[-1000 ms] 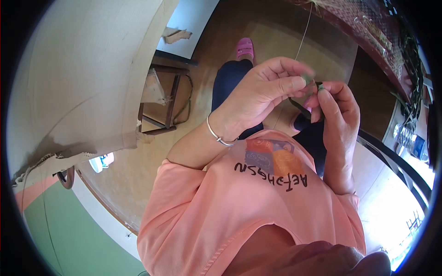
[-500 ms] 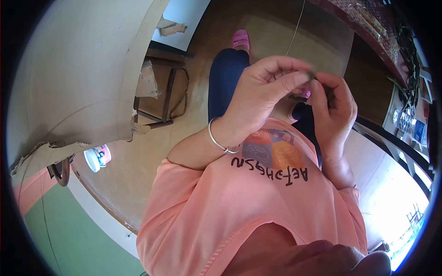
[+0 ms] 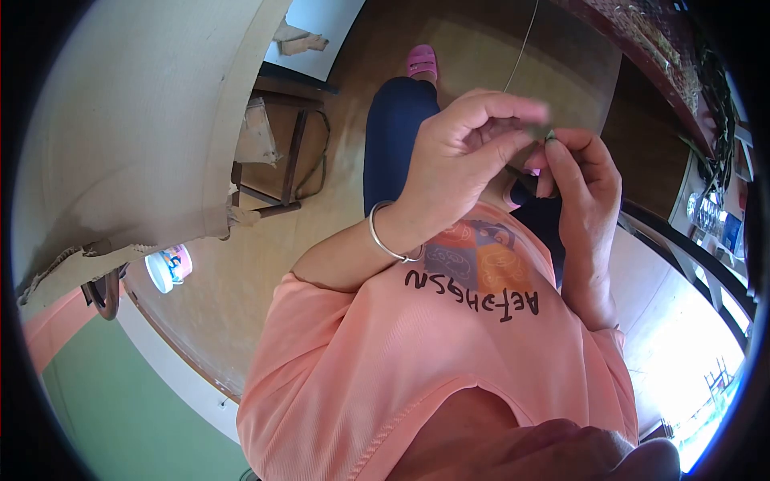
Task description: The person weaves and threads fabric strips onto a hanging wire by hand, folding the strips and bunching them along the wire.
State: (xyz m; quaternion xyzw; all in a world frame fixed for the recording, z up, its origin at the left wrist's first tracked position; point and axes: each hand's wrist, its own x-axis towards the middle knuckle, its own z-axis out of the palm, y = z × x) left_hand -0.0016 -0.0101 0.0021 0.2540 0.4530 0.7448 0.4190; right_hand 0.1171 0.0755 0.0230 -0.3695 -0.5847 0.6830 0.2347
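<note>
My right hand (image 3: 589, 180) pinches a small green leaf-like piece (image 3: 550, 135) between thumb and index finger. Close beside it on the left is my left hand (image 3: 473, 148), with a metal bangle (image 3: 381, 236) at its wrist. The left index finger is smeared by motion above the thumb, and I cannot make out whether anything lies between them. A thin pale strand (image 3: 521, 48) runs upward from behind the hands. Both hands are raised in front of the pink shirt (image 3: 449, 345).
A dark-framed stool (image 3: 295, 156) with torn cardboard stands at the left, beside a large pale panel (image 3: 144, 120). A white tub (image 3: 168, 268) is on the floor. At the upper right is a red tray-like surface (image 3: 642, 60) with strands. Plastic bottles (image 3: 710, 212) stand below it.
The view has shifted slightly. The hands came together at the fingertips half a second ago and are now a little apart, with the green piece showing again in my right fingers.
</note>
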